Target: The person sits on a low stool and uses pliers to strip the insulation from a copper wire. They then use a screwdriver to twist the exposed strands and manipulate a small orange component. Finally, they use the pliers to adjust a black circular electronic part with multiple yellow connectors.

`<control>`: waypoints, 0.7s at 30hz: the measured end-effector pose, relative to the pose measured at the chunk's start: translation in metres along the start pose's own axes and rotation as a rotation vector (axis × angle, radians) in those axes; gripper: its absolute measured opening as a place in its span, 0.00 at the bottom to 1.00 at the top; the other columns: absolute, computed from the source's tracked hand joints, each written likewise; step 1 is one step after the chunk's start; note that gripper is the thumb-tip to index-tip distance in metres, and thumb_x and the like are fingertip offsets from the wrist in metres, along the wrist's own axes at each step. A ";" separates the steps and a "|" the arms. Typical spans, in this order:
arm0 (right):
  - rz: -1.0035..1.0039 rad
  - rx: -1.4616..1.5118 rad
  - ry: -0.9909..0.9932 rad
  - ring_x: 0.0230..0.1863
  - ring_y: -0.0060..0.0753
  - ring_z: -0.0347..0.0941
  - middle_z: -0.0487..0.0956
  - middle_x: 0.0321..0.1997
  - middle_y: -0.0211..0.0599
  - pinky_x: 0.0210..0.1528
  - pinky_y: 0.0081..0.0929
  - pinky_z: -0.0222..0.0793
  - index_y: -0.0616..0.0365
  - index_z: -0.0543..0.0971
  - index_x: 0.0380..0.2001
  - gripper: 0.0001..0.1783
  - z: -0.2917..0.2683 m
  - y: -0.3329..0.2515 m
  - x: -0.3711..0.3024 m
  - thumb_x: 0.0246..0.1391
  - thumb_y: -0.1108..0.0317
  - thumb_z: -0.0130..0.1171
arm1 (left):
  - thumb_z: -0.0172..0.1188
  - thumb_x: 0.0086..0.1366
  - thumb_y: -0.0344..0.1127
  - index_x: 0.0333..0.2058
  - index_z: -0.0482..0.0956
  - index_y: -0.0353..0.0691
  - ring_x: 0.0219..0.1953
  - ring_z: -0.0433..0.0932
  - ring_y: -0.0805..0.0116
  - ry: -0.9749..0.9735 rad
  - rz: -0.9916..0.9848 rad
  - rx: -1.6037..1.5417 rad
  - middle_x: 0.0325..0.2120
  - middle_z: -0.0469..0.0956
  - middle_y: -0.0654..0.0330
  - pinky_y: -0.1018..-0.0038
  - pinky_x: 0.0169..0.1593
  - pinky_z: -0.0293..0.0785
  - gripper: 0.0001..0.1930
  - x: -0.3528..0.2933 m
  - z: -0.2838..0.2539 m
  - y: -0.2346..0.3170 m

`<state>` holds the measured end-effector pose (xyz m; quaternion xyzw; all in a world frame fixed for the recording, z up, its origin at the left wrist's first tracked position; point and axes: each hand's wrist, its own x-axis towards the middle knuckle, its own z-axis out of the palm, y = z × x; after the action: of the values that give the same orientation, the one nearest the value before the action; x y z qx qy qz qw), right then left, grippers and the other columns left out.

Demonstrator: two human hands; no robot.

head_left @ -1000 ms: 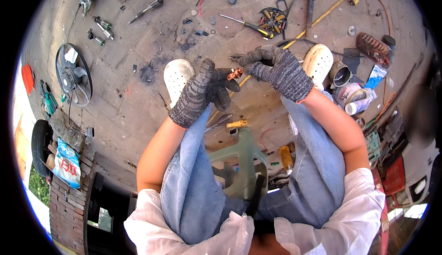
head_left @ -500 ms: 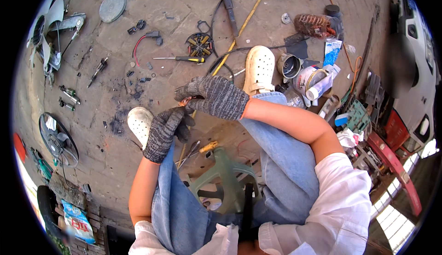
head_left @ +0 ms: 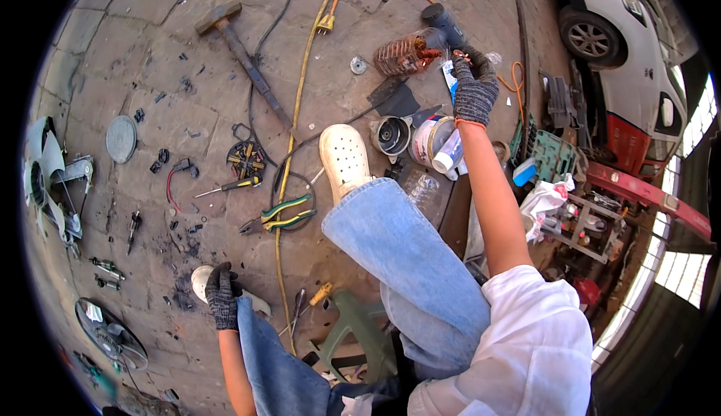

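My right hand [head_left: 475, 91], in a grey knit glove, reaches out at the upper right with its fingers closed on a small tuft of copper wire [head_left: 460, 56]. Just left of it lies a clear plastic container [head_left: 398, 57] full of reddish copper wire, its open end toward the hand. A dark cylinder [head_left: 443, 24] is just beyond the fingertips. My left hand [head_left: 222, 296], gloved too, is low at the left over the cream clog [head_left: 200, 281] by my knee. Its fingers are loosely bent and partly hidden; nothing shows in them.
Pliers [head_left: 284, 214], a screwdriver [head_left: 229, 187], a hammer [head_left: 244, 59] and a yellow cord [head_left: 299, 93] lie on the brick floor. A round metal housing [head_left: 391, 136] and a tin [head_left: 428, 140] stand beside my right clog [head_left: 344, 153]. A parked car [head_left: 631, 55] is at the right.
My hands, together at the middle before, have parted. The right one has gone up and right to the container with the copper wire; the left has dropped toward my left knee. The view has swung right.
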<state>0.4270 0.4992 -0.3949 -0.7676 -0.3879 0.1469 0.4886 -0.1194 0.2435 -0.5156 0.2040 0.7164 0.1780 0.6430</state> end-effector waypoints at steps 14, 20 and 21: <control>-0.238 -0.563 -0.076 0.44 0.37 0.75 0.79 0.44 0.41 0.50 0.29 0.66 0.57 0.78 0.45 0.15 -0.005 0.028 0.000 0.52 0.70 0.55 | 0.52 0.65 0.35 0.40 0.79 0.38 0.16 0.63 0.81 0.087 0.007 -0.046 0.21 0.73 0.67 0.82 0.20 0.61 0.10 -0.009 0.001 -0.012; -0.491 -0.859 -0.260 0.50 0.48 0.69 0.76 0.45 0.47 0.55 0.39 0.61 0.56 0.78 0.42 0.16 0.030 0.037 0.012 0.52 0.63 0.54 | 0.52 0.65 0.36 0.40 0.79 0.38 0.17 0.66 0.81 0.077 0.050 -0.051 0.22 0.74 0.66 0.83 0.21 0.63 0.11 -0.013 -0.006 -0.020; -0.395 -0.827 -0.291 0.50 0.48 0.69 0.76 0.46 0.48 0.56 0.40 0.60 0.57 0.78 0.43 0.17 0.032 0.041 0.014 0.52 0.60 0.54 | 0.52 0.65 0.36 0.40 0.79 0.38 0.18 0.67 0.81 0.099 0.000 -0.079 0.22 0.74 0.66 0.83 0.22 0.64 0.11 -0.013 -0.014 -0.027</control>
<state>0.4355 0.5210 -0.4439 -0.7808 -0.6164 -0.0097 0.1013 -0.1342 0.2138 -0.5171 0.1694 0.7397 0.2160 0.6144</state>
